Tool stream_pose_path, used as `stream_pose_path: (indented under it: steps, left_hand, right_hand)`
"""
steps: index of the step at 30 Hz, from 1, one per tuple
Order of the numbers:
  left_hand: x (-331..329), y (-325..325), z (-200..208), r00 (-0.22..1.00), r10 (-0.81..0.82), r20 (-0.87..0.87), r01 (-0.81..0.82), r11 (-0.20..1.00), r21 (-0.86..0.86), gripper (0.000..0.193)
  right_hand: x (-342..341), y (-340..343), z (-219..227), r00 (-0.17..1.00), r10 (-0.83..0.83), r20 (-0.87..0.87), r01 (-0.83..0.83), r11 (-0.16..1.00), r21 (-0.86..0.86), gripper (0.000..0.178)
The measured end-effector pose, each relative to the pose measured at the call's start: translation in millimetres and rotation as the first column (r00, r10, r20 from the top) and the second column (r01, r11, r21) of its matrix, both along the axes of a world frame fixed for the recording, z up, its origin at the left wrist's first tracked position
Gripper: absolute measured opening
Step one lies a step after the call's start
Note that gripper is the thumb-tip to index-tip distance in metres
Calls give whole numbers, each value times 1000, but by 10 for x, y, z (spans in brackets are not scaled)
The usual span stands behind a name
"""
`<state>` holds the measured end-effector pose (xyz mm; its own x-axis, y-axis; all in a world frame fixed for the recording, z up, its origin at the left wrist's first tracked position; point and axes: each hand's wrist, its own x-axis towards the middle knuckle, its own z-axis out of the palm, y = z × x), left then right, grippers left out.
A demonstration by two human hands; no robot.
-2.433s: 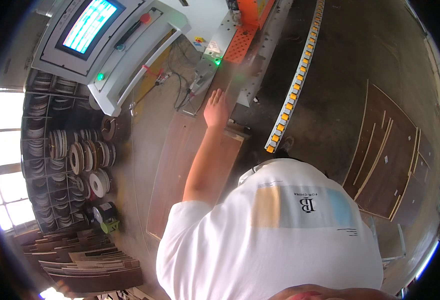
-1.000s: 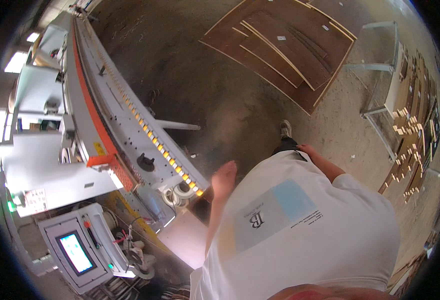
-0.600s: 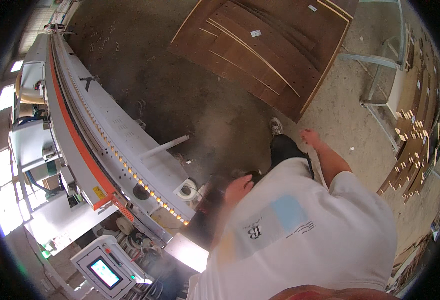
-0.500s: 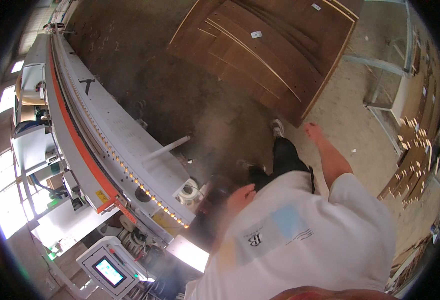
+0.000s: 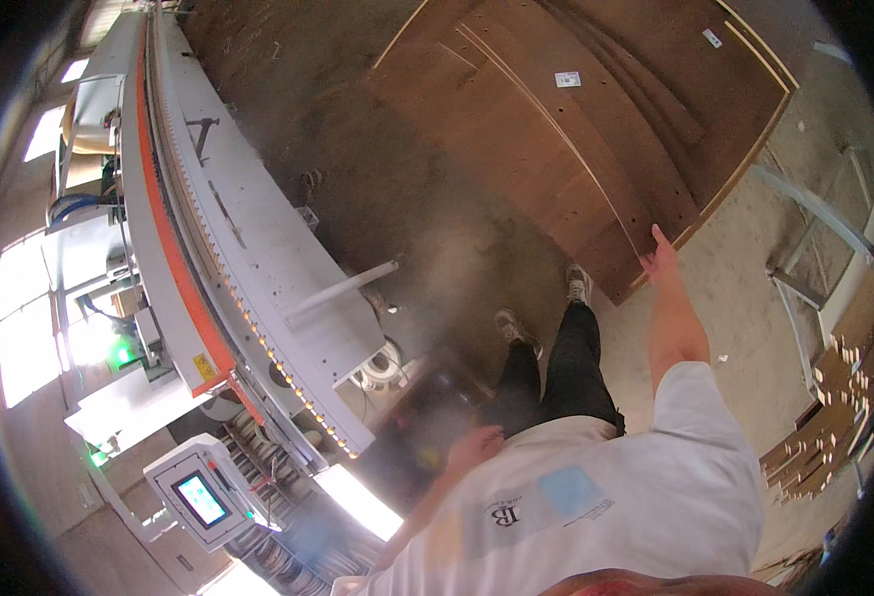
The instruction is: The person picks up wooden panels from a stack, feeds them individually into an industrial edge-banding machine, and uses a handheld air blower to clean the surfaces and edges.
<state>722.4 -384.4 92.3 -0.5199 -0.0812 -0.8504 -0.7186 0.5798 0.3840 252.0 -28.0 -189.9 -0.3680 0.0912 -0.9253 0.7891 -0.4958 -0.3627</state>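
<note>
Left hand (image 5: 474, 447) blurred, brown panels (image 5: 516, 149) cropped above

A long machine (image 5: 276, 268), control screen (image 5: 203, 499) and brown boards (image 5: 606, 129) show a workshop.

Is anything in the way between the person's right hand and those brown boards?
Nothing visible. The right hand appears over the edge of the brown boards; whether it touches them, I can't tell.

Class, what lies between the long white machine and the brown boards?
The head view shows dark floor, a white bar jutting from the machine, and two shoes near the boards.
</note>
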Motion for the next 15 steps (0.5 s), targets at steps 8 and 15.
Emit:
stream_pose_path:
  steps: [8,15]
  left_hand:
    - [-632,142,291,974,-226,11,225,963,-151,42]
    - [-1223,157,177,919,-202,-339,167,977,-131,37]
  right_hand:
    - [206,-158,1105,952,150,-269,-142,989,46,57]
    - [9,-777,2270,856,-250,-453,103,940,-325,48]
